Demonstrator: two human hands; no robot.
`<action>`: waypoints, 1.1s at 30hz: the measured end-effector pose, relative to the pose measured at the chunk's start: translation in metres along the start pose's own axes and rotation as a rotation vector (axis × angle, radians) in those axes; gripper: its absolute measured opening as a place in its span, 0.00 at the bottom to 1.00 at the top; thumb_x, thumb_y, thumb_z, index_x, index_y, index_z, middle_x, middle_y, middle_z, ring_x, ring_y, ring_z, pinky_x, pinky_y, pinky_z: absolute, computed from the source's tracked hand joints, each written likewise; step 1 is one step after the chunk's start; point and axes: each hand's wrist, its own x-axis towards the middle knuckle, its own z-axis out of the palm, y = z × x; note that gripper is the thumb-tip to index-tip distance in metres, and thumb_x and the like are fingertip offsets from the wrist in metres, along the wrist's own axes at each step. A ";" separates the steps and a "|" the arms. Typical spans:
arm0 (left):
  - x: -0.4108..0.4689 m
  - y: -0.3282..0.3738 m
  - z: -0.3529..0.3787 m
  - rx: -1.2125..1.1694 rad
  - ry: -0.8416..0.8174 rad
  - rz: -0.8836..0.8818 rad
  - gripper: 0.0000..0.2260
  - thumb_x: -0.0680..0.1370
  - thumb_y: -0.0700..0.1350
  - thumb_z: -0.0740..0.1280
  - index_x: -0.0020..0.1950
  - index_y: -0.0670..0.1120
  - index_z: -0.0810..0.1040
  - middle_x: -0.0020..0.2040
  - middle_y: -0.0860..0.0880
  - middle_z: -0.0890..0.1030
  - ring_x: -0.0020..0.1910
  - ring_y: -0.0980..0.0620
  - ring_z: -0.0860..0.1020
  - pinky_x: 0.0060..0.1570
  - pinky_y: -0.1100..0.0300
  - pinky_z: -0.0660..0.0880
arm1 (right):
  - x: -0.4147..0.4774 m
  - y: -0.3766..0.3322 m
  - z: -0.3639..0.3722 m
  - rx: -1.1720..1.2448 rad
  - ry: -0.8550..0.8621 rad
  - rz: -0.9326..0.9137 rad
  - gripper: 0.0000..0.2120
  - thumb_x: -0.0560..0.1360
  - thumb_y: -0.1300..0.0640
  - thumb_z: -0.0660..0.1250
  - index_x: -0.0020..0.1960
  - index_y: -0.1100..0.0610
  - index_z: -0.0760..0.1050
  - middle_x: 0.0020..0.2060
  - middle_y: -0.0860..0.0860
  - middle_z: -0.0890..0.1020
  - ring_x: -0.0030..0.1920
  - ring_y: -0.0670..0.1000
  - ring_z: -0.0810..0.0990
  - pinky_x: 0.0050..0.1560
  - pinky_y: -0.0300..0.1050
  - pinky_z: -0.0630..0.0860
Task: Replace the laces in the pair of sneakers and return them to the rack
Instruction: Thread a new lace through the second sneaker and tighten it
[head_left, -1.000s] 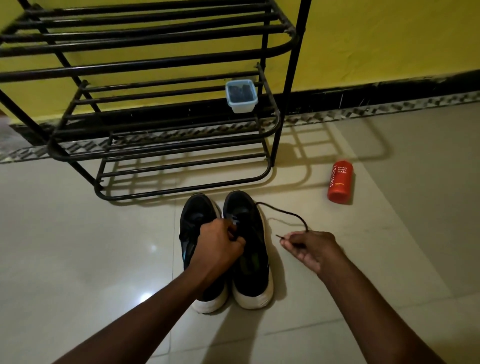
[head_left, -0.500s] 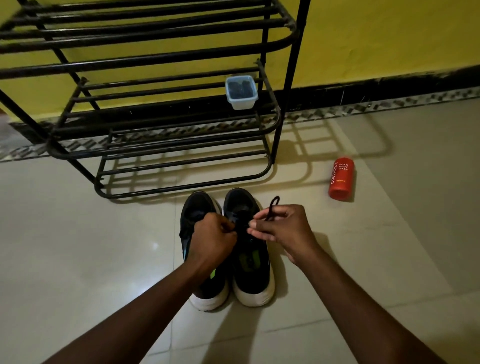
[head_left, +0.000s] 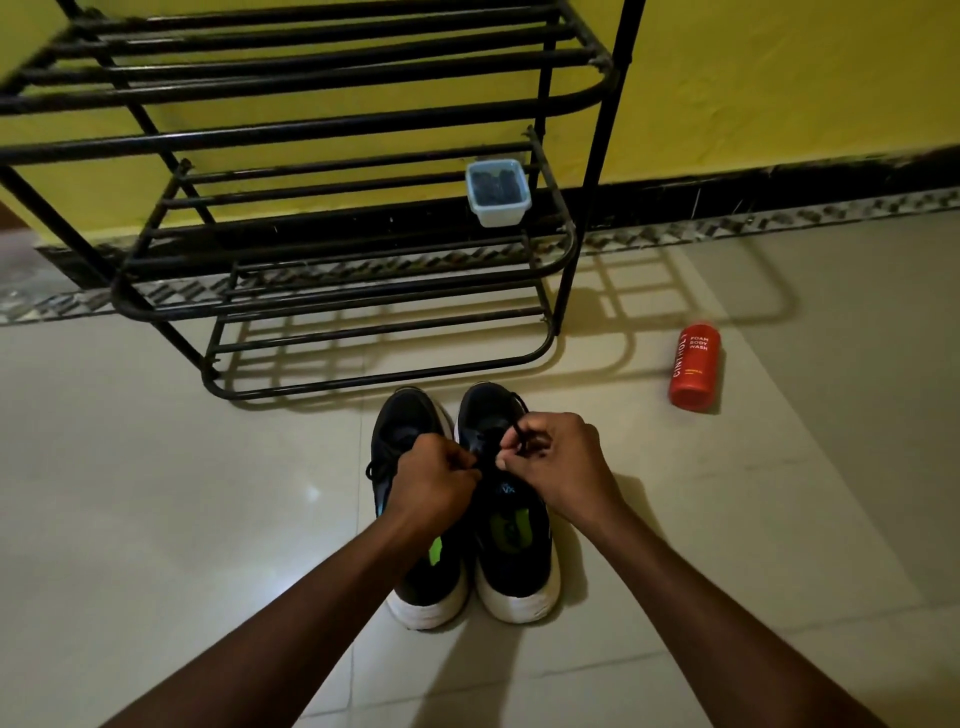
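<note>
Two black sneakers with white soles stand side by side on the tiled floor, toes toward the rack: the left sneaker (head_left: 415, 582) and the right sneaker (head_left: 514, 566). My left hand (head_left: 434, 480) is curled over the lacing of the right sneaker, gripping the black lace there. My right hand (head_left: 553, 465) pinches a loop of the black lace (head_left: 519, 434) just above the right sneaker's tongue. Both hands nearly touch. The black metal shoe rack (head_left: 332, 291) stands just behind the sneakers against the yellow wall.
A small pale blue box (head_left: 497, 193) with dark contents sits on the rack's middle shelf at its right end. A red foam body wash bottle (head_left: 695, 366) lies on the floor to the right of the rack. Bare tiles lie left and right of the sneakers.
My right hand, first out to the right with the lace stretched out, has come in over the right sneaker beside my left hand. My left hand has stayed on the lacing.
</note>
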 end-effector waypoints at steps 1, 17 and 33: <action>0.000 0.000 0.000 -0.009 0.003 -0.004 0.06 0.78 0.41 0.72 0.43 0.51 0.81 0.43 0.49 0.83 0.43 0.52 0.83 0.44 0.57 0.81 | -0.001 0.001 0.001 0.014 -0.008 0.006 0.07 0.69 0.63 0.79 0.41 0.54 0.82 0.35 0.45 0.85 0.38 0.40 0.85 0.43 0.34 0.80; -0.003 0.002 -0.001 -0.041 -0.005 -0.005 0.07 0.78 0.41 0.72 0.43 0.51 0.80 0.40 0.52 0.81 0.39 0.56 0.80 0.33 0.67 0.72 | 0.004 0.001 0.005 0.033 -0.048 0.054 0.08 0.69 0.62 0.79 0.41 0.53 0.82 0.35 0.47 0.85 0.40 0.42 0.85 0.43 0.37 0.81; -0.006 0.000 0.000 -0.097 0.004 0.012 0.07 0.82 0.42 0.67 0.46 0.47 0.84 0.40 0.49 0.83 0.39 0.54 0.83 0.35 0.64 0.79 | -0.008 0.007 0.026 0.016 0.143 0.039 0.08 0.70 0.59 0.79 0.40 0.49 0.82 0.35 0.43 0.85 0.39 0.39 0.84 0.42 0.38 0.82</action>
